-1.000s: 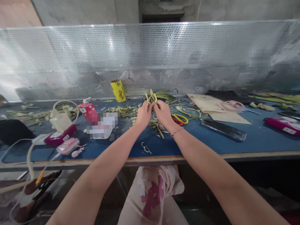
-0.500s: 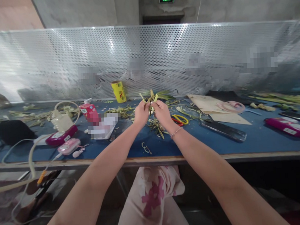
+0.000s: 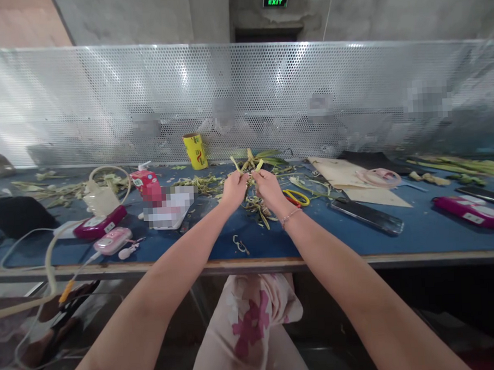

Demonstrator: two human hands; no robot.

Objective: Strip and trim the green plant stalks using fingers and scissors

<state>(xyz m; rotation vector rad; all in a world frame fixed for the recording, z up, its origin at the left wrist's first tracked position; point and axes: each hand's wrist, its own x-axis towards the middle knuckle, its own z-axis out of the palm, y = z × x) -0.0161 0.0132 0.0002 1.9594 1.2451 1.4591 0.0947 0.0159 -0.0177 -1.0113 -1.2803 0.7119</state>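
Note:
My left hand is closed in a pinch on a pale green plant stalk, whose end sticks up above the fingers. Close beside it, my right hand pinches another pale green stalk piece. I cannot tell whether the two pieces are joined, since the fingers hide their lower parts. Beneath the hands lies a small heap of thin plant scraps. Scissors with yellow and red handles rest by my right wrist. More green stalks lie just beyond the fingers.
A yellow roll stands near the perforated metal screen. To the left are a red carton, a phone and a purple device. A dark phone, cardboard and another purple device lie right.
Both hands stay closed on the stalk pieces with small finger shifts. The pale bits that showed between the fingertips are no longer visible there. The right stalk's tip stands slightly farther right.

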